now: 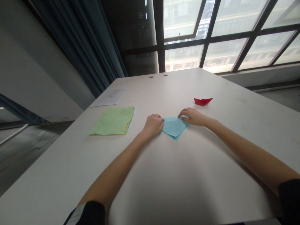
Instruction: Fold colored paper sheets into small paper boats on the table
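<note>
A light blue sheet of folded paper (pixel 174 126) lies on the white table, one corner pointing toward me and a second layer showing under its lower edge. At its left corner, my left hand (pixel 153 125) rests with curled fingers gripping the edge. My right hand (pixel 191 117) pinches the paper's upper right edge between thumb and fingers. The fingertips of both hands are partly hidden. Just beyond my right hand stands a red folded paper boat (pixel 203 101), touched by neither hand.
To the left lies a stack of paper sheets (pixel 114 120), green on top with yellow and blue edges below. A printed white sheet (pixel 109 97) is behind it. The white table (pixel 150 187) reaches toward windows (pixel 184 57) and a blue curtain (pixel 93 40).
</note>
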The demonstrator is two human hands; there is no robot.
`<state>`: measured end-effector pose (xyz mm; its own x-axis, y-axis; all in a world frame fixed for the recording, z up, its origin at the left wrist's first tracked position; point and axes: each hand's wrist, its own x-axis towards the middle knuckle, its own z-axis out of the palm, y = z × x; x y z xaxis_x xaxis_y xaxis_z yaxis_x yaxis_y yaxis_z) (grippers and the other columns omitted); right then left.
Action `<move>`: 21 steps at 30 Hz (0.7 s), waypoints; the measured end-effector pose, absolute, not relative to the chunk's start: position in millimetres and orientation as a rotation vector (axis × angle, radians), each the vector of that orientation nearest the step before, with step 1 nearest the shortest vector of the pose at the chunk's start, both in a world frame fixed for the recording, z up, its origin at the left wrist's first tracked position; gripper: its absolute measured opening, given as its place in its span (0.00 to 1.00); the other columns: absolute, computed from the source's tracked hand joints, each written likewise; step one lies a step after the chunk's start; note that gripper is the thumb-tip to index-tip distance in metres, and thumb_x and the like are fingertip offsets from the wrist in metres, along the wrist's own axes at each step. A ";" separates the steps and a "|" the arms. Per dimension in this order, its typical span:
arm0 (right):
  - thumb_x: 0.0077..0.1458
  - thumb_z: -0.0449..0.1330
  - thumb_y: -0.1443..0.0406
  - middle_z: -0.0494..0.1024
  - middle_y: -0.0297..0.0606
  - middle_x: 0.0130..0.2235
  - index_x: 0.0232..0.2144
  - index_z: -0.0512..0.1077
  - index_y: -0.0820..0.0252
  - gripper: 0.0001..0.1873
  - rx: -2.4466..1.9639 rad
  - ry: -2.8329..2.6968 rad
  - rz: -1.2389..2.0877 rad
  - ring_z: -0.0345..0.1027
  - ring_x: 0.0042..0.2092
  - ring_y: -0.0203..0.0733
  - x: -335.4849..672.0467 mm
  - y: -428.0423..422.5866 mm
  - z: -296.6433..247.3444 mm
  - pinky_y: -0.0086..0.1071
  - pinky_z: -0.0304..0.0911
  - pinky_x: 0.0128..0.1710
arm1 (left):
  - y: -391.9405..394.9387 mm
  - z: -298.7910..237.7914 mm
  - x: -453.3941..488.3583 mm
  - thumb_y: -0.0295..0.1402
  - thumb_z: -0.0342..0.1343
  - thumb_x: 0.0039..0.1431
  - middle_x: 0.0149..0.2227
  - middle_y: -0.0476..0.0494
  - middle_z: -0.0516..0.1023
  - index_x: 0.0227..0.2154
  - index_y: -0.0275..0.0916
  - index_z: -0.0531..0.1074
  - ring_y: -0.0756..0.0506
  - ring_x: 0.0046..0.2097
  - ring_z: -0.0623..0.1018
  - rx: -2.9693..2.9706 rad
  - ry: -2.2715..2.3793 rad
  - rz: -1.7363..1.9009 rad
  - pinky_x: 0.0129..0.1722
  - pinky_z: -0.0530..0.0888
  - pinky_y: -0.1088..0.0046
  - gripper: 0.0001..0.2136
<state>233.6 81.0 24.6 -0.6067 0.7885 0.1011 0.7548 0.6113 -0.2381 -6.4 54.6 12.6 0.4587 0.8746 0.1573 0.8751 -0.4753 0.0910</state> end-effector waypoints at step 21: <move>0.38 0.57 0.41 0.57 0.46 0.58 0.58 0.55 0.54 0.47 -1.250 -2.786 0.466 0.48 0.57 0.60 210.3 51.5 10.5 0.49 0.48 0.53 | 33.6 6.0 6.2 0.60 0.41 0.48 0.64 0.38 0.43 0.60 0.45 0.48 0.23 0.61 0.44 -2.761 -1.942 0.043 0.53 0.45 0.40 0.38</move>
